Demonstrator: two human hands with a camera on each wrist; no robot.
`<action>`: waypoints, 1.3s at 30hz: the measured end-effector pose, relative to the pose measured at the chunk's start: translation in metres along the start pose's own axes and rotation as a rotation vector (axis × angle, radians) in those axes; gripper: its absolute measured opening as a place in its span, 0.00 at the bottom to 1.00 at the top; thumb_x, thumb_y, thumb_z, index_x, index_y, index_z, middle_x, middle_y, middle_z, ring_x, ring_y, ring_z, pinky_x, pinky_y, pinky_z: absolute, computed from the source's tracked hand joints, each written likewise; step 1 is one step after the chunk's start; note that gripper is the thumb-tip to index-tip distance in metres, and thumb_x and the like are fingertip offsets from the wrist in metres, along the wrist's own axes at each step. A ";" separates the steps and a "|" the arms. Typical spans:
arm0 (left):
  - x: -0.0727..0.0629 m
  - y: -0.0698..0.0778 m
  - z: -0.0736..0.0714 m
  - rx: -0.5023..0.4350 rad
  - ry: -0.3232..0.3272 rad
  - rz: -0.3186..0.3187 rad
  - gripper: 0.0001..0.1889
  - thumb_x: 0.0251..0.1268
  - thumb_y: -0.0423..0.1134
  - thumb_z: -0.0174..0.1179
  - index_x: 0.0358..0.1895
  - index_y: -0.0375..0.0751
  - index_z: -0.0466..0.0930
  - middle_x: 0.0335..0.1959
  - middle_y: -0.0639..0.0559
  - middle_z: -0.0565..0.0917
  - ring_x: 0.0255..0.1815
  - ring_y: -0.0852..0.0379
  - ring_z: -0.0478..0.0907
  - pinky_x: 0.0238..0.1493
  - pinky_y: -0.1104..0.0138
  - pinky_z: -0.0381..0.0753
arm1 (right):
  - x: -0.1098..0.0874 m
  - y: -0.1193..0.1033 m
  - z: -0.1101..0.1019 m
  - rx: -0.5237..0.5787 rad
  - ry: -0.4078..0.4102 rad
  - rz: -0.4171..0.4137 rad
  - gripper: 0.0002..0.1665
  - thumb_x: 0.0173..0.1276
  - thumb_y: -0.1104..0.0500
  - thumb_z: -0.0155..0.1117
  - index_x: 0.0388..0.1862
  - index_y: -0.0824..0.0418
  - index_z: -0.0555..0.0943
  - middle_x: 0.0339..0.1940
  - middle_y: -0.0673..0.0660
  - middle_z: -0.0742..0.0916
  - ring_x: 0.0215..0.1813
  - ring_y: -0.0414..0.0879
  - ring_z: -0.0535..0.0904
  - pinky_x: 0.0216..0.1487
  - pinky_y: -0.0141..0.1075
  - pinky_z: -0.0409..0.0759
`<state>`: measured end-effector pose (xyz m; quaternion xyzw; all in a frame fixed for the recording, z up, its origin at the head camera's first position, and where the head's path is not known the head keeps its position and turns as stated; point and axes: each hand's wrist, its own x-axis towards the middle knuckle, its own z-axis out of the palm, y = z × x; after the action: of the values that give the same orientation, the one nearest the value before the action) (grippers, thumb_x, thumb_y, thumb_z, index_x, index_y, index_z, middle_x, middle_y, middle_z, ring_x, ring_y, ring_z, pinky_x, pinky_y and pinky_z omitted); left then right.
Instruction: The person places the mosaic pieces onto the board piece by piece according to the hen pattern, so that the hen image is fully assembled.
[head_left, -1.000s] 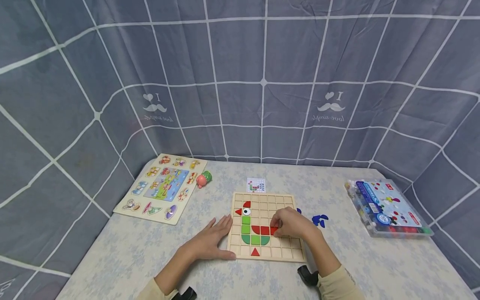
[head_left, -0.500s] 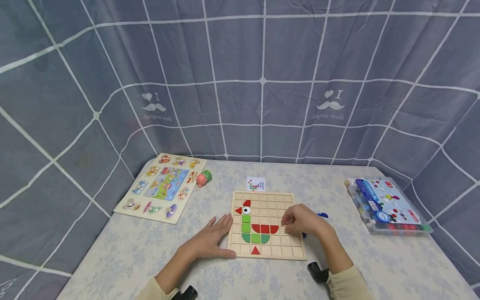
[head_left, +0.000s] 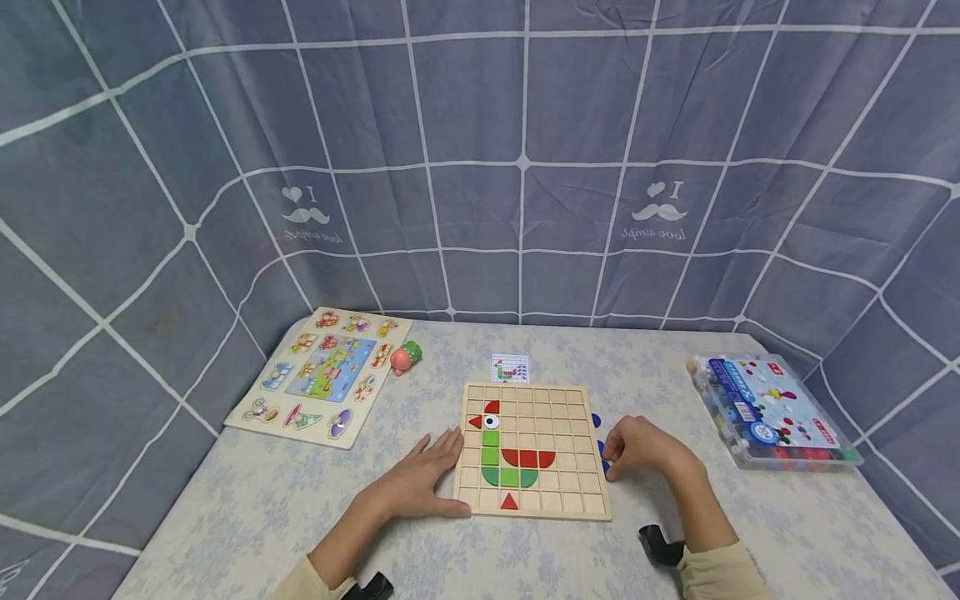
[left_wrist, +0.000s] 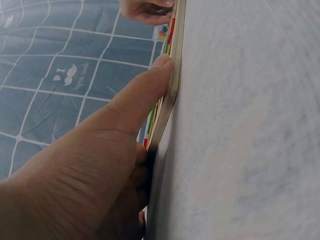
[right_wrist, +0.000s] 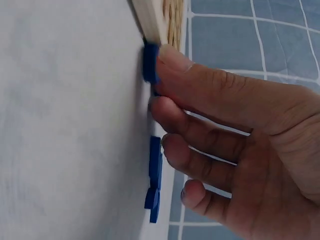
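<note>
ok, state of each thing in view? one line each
grid board: flat on table, partly filled
red and green pieces: set in grid cells
blue pieces: off the board, by its right edge
card: flat, behind board
plastic case: looks closed
picture board: lying face up
left hand: at board's left edge
right hand: at blue pieces; grip unclear

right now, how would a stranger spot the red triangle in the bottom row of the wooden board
In the head view, find the pale wooden grid board and drop to its bottom row. There, directly below a light green square tile, sits the flat red triangle. It points up, while the other red triangle points left beside a black-and-white eye tile.
</note>
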<state>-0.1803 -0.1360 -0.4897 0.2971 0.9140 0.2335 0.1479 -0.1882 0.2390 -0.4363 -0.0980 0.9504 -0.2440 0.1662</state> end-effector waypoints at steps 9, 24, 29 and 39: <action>0.001 -0.001 0.001 0.004 -0.005 0.000 0.58 0.50 0.69 0.64 0.77 0.38 0.48 0.80 0.47 0.50 0.81 0.50 0.45 0.81 0.49 0.41 | -0.001 -0.005 0.003 -0.024 0.020 0.020 0.13 0.43 0.69 0.79 0.23 0.60 0.81 0.21 0.50 0.80 0.26 0.42 0.72 0.28 0.33 0.71; 0.001 -0.003 0.001 0.002 -0.003 -0.002 0.58 0.51 0.70 0.63 0.78 0.38 0.48 0.80 0.47 0.50 0.82 0.50 0.45 0.81 0.49 0.41 | 0.002 0.005 -0.004 -0.058 0.023 0.074 0.10 0.48 0.65 0.77 0.27 0.59 0.83 0.24 0.51 0.80 0.30 0.44 0.71 0.30 0.34 0.72; 0.001 -0.004 0.002 0.007 0.002 0.001 0.58 0.50 0.70 0.63 0.77 0.38 0.48 0.80 0.47 0.50 0.82 0.50 0.45 0.81 0.49 0.41 | 0.001 0.005 -0.004 -0.076 0.034 0.135 0.11 0.49 0.59 0.79 0.22 0.58 0.82 0.22 0.51 0.80 0.29 0.44 0.71 0.28 0.34 0.70; 0.001 -0.002 0.002 0.004 0.001 0.002 0.58 0.51 0.70 0.63 0.78 0.38 0.48 0.80 0.46 0.50 0.82 0.50 0.45 0.81 0.49 0.41 | 0.002 0.022 -0.006 0.090 0.009 -0.135 0.13 0.43 0.73 0.74 0.30 0.62 0.87 0.26 0.52 0.85 0.28 0.42 0.74 0.27 0.32 0.75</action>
<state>-0.1815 -0.1361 -0.4929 0.2982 0.9143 0.2316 0.1468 -0.1950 0.2604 -0.4427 -0.1530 0.9305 -0.2976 0.1493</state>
